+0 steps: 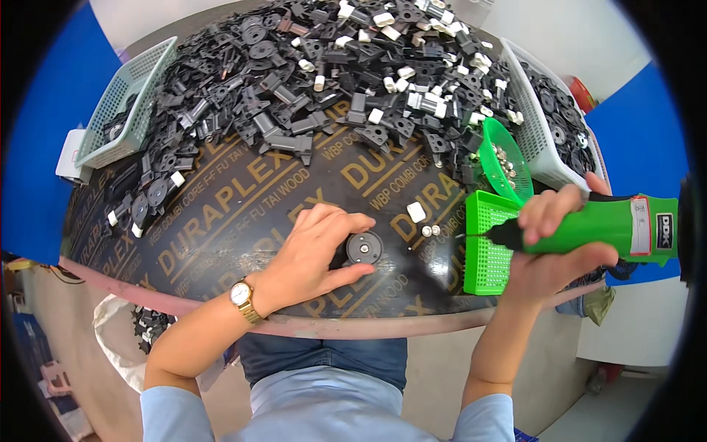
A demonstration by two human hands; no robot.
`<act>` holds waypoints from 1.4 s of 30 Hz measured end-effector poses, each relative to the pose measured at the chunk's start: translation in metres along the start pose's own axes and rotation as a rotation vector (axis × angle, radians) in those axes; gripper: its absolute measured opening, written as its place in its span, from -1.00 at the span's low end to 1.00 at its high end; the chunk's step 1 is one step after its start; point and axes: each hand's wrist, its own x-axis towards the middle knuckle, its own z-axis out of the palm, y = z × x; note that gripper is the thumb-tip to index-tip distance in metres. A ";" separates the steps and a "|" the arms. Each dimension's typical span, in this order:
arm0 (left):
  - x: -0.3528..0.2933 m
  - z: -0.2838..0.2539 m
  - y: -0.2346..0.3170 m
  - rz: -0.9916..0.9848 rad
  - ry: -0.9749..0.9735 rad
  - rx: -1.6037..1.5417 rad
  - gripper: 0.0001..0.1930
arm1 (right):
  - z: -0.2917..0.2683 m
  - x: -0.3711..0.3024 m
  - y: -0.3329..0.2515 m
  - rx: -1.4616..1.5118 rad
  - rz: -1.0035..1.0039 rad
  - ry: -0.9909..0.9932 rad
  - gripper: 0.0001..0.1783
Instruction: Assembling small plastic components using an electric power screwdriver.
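Observation:
My left hand (313, 247) rests on the dark printed board (236, 214), thumb and fingers closed around a round black plastic part (364, 250) with a shiny metal centre. My right hand (545, 239) grips a green electric screwdriver (615, 227), its fingers wrapped round the body. The tool lies level, its dark tip pointing left over a green rectangular basket (486, 271), apart from the black part. Between the part and that basket lie a white plastic piece (416, 212) and two small shiny metal pieces (431, 230).
A large heap of black plastic parts (287, 92), mixed with white pieces, covers the far side. Pale crates stand at left (110, 147) and right (526, 121). A round green basket (489, 153) holds small metal pieces. The board's pinkish front edge (383, 326) curves before me.

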 end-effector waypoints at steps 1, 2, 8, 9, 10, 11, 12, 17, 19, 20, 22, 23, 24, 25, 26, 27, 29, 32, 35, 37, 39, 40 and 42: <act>-0.003 -0.002 -0.002 0.005 0.011 -0.009 -0.45 | 0.017 -0.008 0.005 0.020 0.008 -0.008 -0.04; -0.002 -0.001 -0.001 -0.014 -0.009 -0.016 -0.39 | 0.029 -0.015 0.006 0.107 0.059 -0.084 -0.02; -0.003 -0.001 -0.004 -0.008 0.003 -0.028 -0.38 | 0.068 -0.033 0.020 0.236 0.143 -0.318 0.05; -0.003 -0.002 -0.003 -0.012 0.005 -0.027 -0.38 | 0.070 -0.035 0.022 0.199 0.100 -0.342 0.06; -0.003 -0.002 -0.003 -0.006 0.015 -0.027 -0.42 | 0.070 -0.035 0.024 0.179 0.091 -0.365 0.06; -0.003 -0.001 -0.003 0.000 0.026 -0.026 -0.45 | 0.070 -0.035 0.025 0.178 0.092 -0.368 0.06; -0.002 -0.001 -0.003 -0.001 0.027 -0.027 -0.45 | 0.069 -0.036 0.025 0.137 0.101 -0.398 0.04; -0.002 0.000 -0.004 0.033 0.049 -0.030 -0.47 | 0.068 -0.036 0.027 0.164 0.085 -0.509 -0.03; -0.003 0.000 -0.005 0.033 0.046 -0.022 -0.47 | 0.077 -0.039 0.018 0.127 0.300 -0.429 -0.06; -0.003 0.000 -0.005 0.036 0.041 -0.018 -0.47 | 0.079 -0.039 0.017 0.140 0.353 -0.382 -0.09; -0.004 0.000 -0.003 0.019 0.042 -0.032 -0.47 | 0.085 -0.044 0.016 0.101 0.346 -0.349 -0.10; -0.004 -0.001 -0.003 0.002 0.042 -0.046 -0.47 | 0.089 -0.046 0.016 0.064 0.339 -0.315 -0.12; -0.004 -0.001 -0.003 0.002 0.045 -0.044 -0.47 | 0.093 -0.050 0.020 0.036 0.246 -0.301 -0.18; -0.004 -0.002 -0.003 0.017 0.035 -0.036 -0.47 | 0.094 -0.051 0.022 0.037 0.245 -0.306 -0.18; -0.004 -0.001 -0.002 0.032 0.026 -0.028 -0.47 | 0.095 -0.051 0.024 -0.016 0.208 -0.275 -0.21; -0.004 -0.001 -0.001 0.032 0.031 -0.027 -0.47 | 0.097 -0.050 0.026 -0.068 0.170 -0.244 -0.24; -0.003 0.001 -0.001 0.005 0.048 -0.039 -0.45 | 0.096 -0.045 0.031 -0.116 0.111 -0.254 -0.28; -0.004 0.001 0.001 0.012 0.034 0.035 -0.44 | 0.095 -0.043 0.024 -0.062 0.226 -0.226 -0.22; -0.004 0.003 0.007 -0.030 -0.011 0.062 -0.46 | 0.089 -0.041 0.019 0.023 0.210 -0.227 -0.11; -0.006 0.002 0.013 -0.072 -0.057 0.029 -0.46 | 0.076 -0.032 0.011 0.070 0.204 -0.177 -0.04; -0.013 -0.011 0.022 -0.160 -0.098 0.049 -0.52 | 0.055 -0.019 0.006 0.160 0.135 -0.130 -0.08; -0.027 -0.027 0.020 -0.176 -0.100 0.120 -0.53 | 0.044 -0.015 0.005 0.118 0.123 -0.100 -0.10; -0.050 -0.076 0.038 -0.324 -0.059 0.111 -0.58 | 0.003 -0.002 0.004 0.007 0.066 -0.044 -0.15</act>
